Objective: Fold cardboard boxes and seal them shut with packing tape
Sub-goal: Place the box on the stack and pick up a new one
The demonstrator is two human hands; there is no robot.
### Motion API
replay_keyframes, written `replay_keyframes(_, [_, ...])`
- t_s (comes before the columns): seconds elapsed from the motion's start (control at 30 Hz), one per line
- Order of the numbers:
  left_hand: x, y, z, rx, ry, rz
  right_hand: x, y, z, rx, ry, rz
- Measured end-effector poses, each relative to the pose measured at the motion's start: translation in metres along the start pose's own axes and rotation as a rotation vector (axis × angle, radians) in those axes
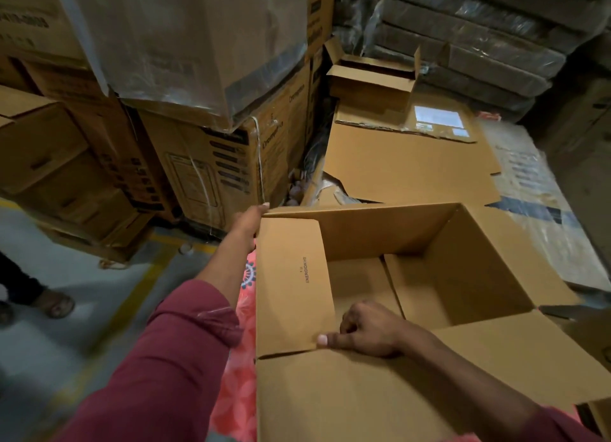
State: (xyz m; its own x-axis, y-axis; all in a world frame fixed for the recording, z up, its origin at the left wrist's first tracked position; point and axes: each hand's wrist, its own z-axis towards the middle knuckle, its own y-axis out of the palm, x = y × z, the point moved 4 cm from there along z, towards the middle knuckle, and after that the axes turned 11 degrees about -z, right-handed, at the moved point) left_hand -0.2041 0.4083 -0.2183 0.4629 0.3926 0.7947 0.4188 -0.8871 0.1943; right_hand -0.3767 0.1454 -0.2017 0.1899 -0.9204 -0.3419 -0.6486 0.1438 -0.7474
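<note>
An open brown cardboard box (pixel 469 276) stands in front of me, its top flaps spread and its bottom flaps folded shut inside. My left hand (pixel 248 219) holds the box's far left corner, thumb over the edge, fingers hidden behind the wall. A left flap (pixel 291 286) with small printed text leans inward over the opening. My right hand (pixel 363 331) grips the near rim where that flap meets the near flap (pixel 380 395), thumb on top and fingers curled inside. No tape is in view.
Flattened cardboard sheets (pixel 406 167) lie beyond the box, with a small open carton (pixel 373 84) on them. Stacked printed cartons (pixel 211 164) under plastic wrap rise at left. Dark wrapped bundles (pixel 469 38) are piled at back right. Another person's sandalled foot (pixel 56 304) stands on the grey floor at left.
</note>
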Motion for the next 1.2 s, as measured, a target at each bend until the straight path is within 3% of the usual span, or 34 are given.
replay_keyframes(0.07, [0.003,0.006,-0.004,0.044,0.095,0.026,0.010,-0.013,-0.004,0.044,0.039,0.077])
replay_keyframes(0.13, [0.002,0.010,-0.005,0.125,0.240,0.129,0.050,-0.036,-0.004,0.301,0.179,0.150])
replay_keyframes(0.23, [0.004,0.015,-0.012,0.217,0.412,0.480,0.137,-0.057,-0.022,0.652,0.527,0.177])
replay_keyframes(0.4, [0.003,0.032,-0.003,0.164,0.547,0.638,0.208,-0.063,-0.072,0.846,1.032,0.189])
replay_keyframes(0.5, [0.001,0.042,-0.011,0.189,0.645,0.935,0.217,-0.062,-0.085,0.895,1.194,0.360])
replay_keyframes(0.63, [-0.017,0.078,-0.022,-0.011,0.783,1.228,0.220,-0.069,-0.091,0.919,1.279,0.772])
replay_keyframes(0.77, [-0.048,0.104,-0.031,-0.081,0.750,1.401,0.218,-0.075,-0.107,1.036,1.260,1.069])
replay_keyframes(0.93, [-0.046,0.105,-0.019,-0.123,0.715,1.391,0.196,-0.064,-0.120,1.432,1.002,0.941])
replay_keyframes(1.03, [-0.041,0.108,-0.014,-0.165,0.682,1.390,0.176,-0.051,-0.109,1.312,0.701,0.591])
replay_keyframes(1.13, [-0.038,0.115,-0.016,-0.183,0.647,1.414,0.150,-0.042,-0.089,0.833,0.441,0.030])
replay_keyframes(1.2, [-0.039,0.115,-0.018,-0.192,0.631,1.415,0.128,-0.027,-0.078,0.444,0.295,-0.156])
